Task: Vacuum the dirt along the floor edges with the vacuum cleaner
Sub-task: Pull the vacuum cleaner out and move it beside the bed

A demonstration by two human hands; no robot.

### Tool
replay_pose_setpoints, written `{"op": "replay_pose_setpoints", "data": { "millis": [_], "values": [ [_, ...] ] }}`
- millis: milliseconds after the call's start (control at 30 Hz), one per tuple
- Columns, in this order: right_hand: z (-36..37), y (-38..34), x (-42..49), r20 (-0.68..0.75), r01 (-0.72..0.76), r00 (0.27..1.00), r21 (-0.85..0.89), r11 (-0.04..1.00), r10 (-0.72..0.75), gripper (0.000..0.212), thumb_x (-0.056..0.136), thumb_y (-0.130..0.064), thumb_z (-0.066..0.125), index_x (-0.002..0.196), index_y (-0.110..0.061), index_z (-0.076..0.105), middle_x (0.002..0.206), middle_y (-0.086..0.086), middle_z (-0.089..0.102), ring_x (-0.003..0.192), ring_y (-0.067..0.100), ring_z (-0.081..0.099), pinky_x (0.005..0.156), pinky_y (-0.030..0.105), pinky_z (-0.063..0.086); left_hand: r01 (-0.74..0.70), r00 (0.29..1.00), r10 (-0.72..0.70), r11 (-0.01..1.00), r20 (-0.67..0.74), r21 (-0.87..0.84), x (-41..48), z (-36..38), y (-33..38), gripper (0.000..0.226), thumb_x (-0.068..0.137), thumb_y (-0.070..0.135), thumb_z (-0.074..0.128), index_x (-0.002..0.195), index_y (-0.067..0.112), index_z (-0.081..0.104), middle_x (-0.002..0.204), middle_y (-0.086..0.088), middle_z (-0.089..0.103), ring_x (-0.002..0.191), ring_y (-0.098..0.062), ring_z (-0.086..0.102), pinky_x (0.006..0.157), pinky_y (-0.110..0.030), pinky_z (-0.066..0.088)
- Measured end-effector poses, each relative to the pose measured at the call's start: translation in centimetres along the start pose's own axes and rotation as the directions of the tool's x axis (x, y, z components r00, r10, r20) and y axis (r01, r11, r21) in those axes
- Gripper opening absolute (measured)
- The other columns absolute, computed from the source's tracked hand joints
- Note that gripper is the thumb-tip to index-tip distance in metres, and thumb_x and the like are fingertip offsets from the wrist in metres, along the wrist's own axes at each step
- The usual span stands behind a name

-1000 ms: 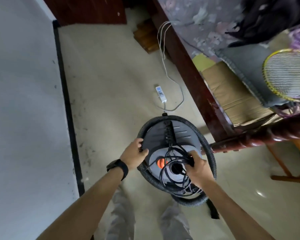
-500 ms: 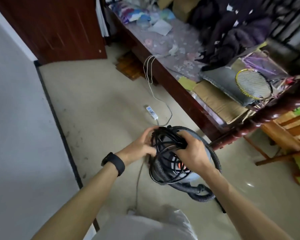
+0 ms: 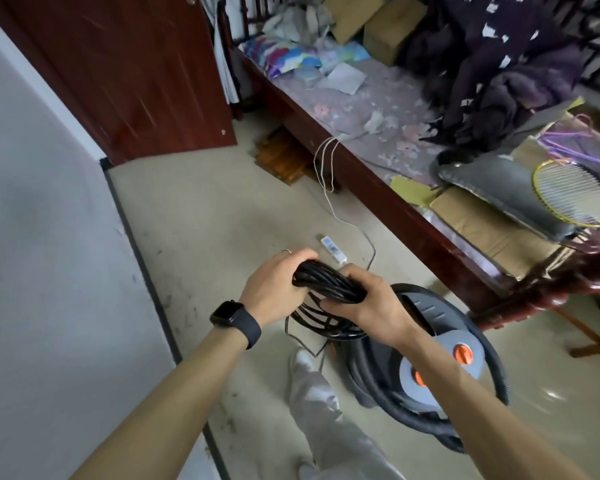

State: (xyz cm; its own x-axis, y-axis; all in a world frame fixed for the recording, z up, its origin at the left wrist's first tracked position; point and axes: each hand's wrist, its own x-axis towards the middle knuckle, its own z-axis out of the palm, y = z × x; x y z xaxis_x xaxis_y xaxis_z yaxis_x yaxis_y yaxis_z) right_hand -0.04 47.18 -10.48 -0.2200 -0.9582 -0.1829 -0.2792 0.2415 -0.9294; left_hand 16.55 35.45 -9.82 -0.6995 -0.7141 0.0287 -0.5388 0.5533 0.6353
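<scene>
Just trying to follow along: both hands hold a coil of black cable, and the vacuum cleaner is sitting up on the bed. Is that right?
Not quite. The head view shows the left hand and right hand gripping the coil of black cable, but the vacuum cleaner stands on the floor beside the bed, not on it.

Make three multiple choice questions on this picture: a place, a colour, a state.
1. The white power strip lies: A on a shelf; B on the floor beside the bed; C on a chair.
2. The vacuum cleaner's knobs are: A green; B blue; C orange.
3. The black cord coil is: A gripped by the left hand and right hand; B lying on the floor; C hung on the door.
Answers: B, it rests on the floor by the bed frame; C, both visible knobs are orange; A, fingers curl round it.
</scene>
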Motion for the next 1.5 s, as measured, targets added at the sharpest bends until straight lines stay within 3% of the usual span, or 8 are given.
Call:
{"op": "replay_pose_setpoints", "data": {
  "millis": [333, 533, 633, 867, 1100, 1267, 1400, 1500],
  "values": [
    [1.0, 0.0, 14.7, 0.377, -0.341, 0.903, 0.343, 0.875, 0.204, 0.065, 0.101, -0.064, 0.05, 0.14, -0.014, 0.065, 0.139, 0.006, 0.067, 0.134, 0.023, 0.059, 0.117, 0.047, 0.04, -0.188, 0.974, 0.125, 0.912, 0.188, 0.365, 13.3, -3.6, -9.3, 0.047, 0.08, 0.011, 0.06, 0.112, 0.045, 0.061, 0.11, 0.018, 0.066, 0.098, -0.016, 0.063, 0.063, -0.027, 0.046],
    [2.3, -1.6, 22.3, -0.017, -0.224, 0.972, 0.228, 0.948, 0.234, 0.038, 0.103, -0.054, 0.056, 0.084, -0.023, 0.068, 0.072, -0.011, 0.058, 0.072, 0.006, 0.056, 0.076, 0.03, 0.046, 0.213, 0.977, -0.213, 0.975, 0.015, -0.057, 19.9, -4.9, -12.8, 0.05, 0.078, 0.008, 0.062, 0.117, 0.04, 0.064, 0.112, 0.017, 0.064, 0.1, -0.003, 0.058, 0.081, -0.019, 0.045],
    [2.8, -1.8, 25.4, -0.167, -0.172, 0.967, 0.118, 0.978, 0.191, 0.036, 0.106, -0.044, 0.054, 0.079, -0.021, 0.054, 0.062, -0.015, 0.047, 0.06, 0.001, 0.045, 0.062, 0.02, 0.04, 0.724, 0.684, -0.649, 0.545, 0.333, -0.424, 23.0, -4.8, -14.4, 0.013, 0.086, 0.021, 0.071, 0.098, 0.021, 0.066, 0.098, -0.002, 0.063, 0.093, -0.018, 0.06, 0.084, -0.036, 0.056],
    [5.5, -2.5, 31.4, -0.395, -0.226, 0.892, 0.032, 0.974, 0.22, 0.029, 0.107, -0.046, 0.05, 0.091, -0.023, 0.059, 0.079, 0.0, 0.065, 0.067, 0.015, 0.059, 0.066, 0.034, 0.049, 0.904, 0.404, -0.688, 0.198, 0.603, -0.379, 31.3, -5.4, -17.2, 0.018, 0.096, 0.02, 0.052, 0.108, 0.008, 0.058, 0.097, -0.012, 0.064, 0.083, -0.028, 0.066, 0.062, -0.038, 0.056],
    [6.0, -2.3, 35.6, -0.529, -0.356, 0.807, -0.079, 0.931, 0.264, 0.021, 0.107, -0.034, 0.057, 0.089, -0.032, 0.068, 0.075, -0.013, 0.061, 0.074, 0.005, 0.058, 0.068, 0.02, 0.038, 0.799, 0.464, -0.347, -0.232, 0.815, -0.554, 39.5, -5.9, -16.9, 0.043, 0.09, 0.021, 0.029, 0.096, -0.003, 0.065, 0.081, -0.021, 0.068, 0.065, -0.031, 0.067, 0.064, -0.033, 0.052],
    [4.6, -1.7, 35.5, -0.756, -0.404, 0.505, 0.219, 0.888, 0.416, 0.026, 0.106, -0.034, 0.056, 0.086, -0.03, 0.072, 0.083, -0.012, 0.074, 0.076, -0.001, 0.071, 0.071, 0.018, 0.052, 0.895, 0.444, -0.272, 0.166, 0.854, -0.413, 43.9, -4.3, -17.9, 0.068, 0.094, 0.064, 0.043, 0.081, 0.004, 0.072, 0.073, -0.011, 0.069, 0.059, -0.025, 0.062, 0.061, -0.03, 0.047],
    [1.8, -0.4, 34.5, -0.817, -0.303, 0.255, 0.441, 0.845, 0.517, 0.023, 0.107, -0.03, 0.052, 0.09, -0.024, 0.067, 0.069, -0.012, 0.068, 0.055, 0.002, 0.063, 0.057, 0.019, 0.048, 0.667, 0.522, -0.226, 0.708, 0.822, -0.229, 47.5, -3.1, -17.4, 0.033, 0.08, 0.034, 0.079, 0.063, 0.012, 0.062, 0.055, -0.004, 0.052, 0.043, -0.017, 0.048, 0.045, -0.022, 0.039],
    [-2.0, 1.2, 33.4, -0.771, -0.053, -0.015, 0.636, 0.77, 0.636, 0.03, 0.105, -0.034, 0.056, 0.083, -0.014, 0.053, 0.065, 0.001, 0.047, 0.06, 0.018, 0.046, 0.057, 0.034, 0.042, 0.45, 0.603, -0.119, 0.867, 0.789, -0.213, 50.2, -2.0, -16.8, 0.036, 0.086, 0.027, 0.075, 0.058, 0.014, 0.057, 0.051, -0.002, 0.054, 0.04, -0.013, 0.049, 0.042, -0.016, 0.038]
  ]
}}
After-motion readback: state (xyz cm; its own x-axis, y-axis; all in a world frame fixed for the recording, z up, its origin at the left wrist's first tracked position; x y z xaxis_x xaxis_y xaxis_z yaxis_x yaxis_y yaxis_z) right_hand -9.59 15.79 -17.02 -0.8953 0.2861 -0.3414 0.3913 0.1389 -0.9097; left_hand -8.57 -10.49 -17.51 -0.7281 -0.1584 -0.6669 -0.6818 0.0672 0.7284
